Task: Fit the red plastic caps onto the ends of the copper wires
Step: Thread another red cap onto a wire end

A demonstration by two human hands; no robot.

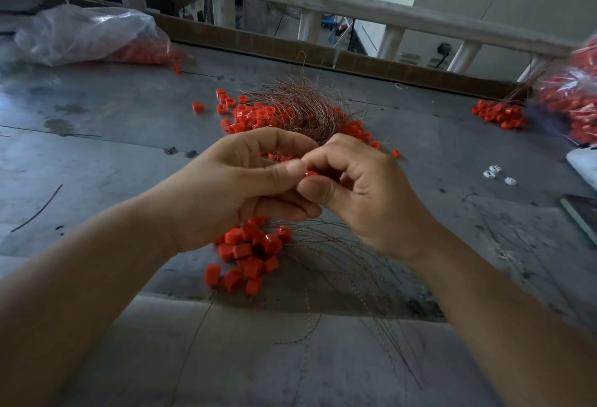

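Note:
My left hand (239,187) and my right hand (361,193) meet above the grey table (113,154). Between their thumbs and forefingers shows a small red cap (312,174), pinched by my right hand. My left hand pinches something thin against it, likely a copper wire end, mostly hidden by the fingers. Below the hands lies a cluster of capped wires (248,255), their red caps bunched and thin wires fanning toward me. Behind the hands sits a tangle of bare copper wires (300,109) on loose red caps (245,116).
A clear plastic bag of red caps (93,38) lies at the back left. Another bag of capped wires (575,96) sits at the right, with a small cap pile (497,114) beside it. Small white pieces (494,174) lie right. A railing (323,0) runs behind.

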